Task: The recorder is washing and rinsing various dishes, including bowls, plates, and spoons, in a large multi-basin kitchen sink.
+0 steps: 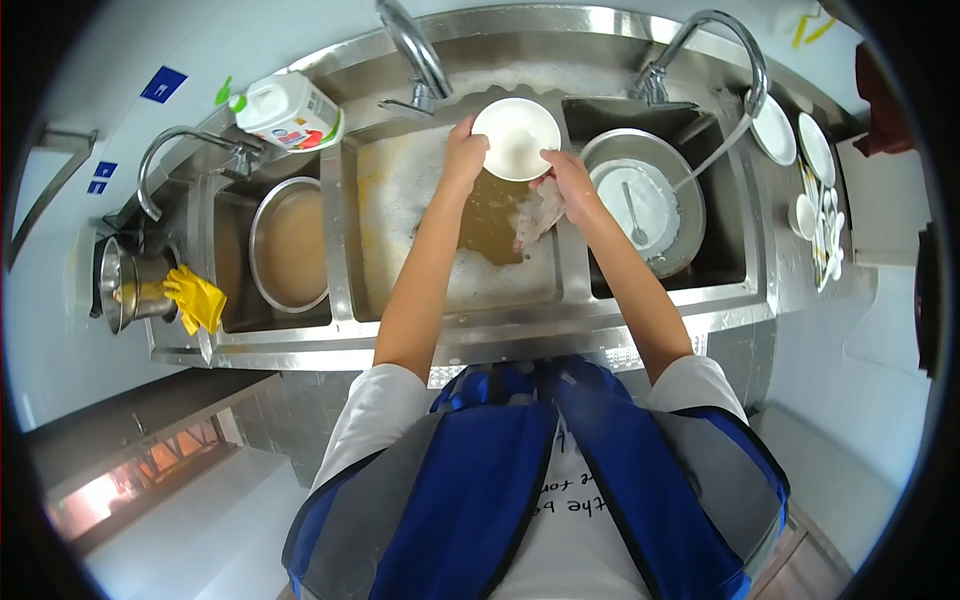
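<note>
A white bowl [517, 139] is held between both hands above the middle sink basin [397, 225], which contains murky, foamy water. My left hand [464, 154] grips its left rim. On the bowl's lower right, my right hand [570, 180] holds the rim and also a wet, pale cloth [541, 214] that hangs below the bowl. To the right, a large metal basin [691, 202] stands in the right sink, with water running into it from a tap [742, 30]. Inside it lie a white plate or shallow dish and a spoon [634, 214].
A metal bowl [292, 247] of cloudy water sits in the left sink. Yellow rubber gloves [195, 298] hang beside a metal pot [135, 281]. A detergent jug [289, 112] stands behind. White plates [772, 131], a cup [802, 216] and several spoons [832, 240] lie on the right drainboard.
</note>
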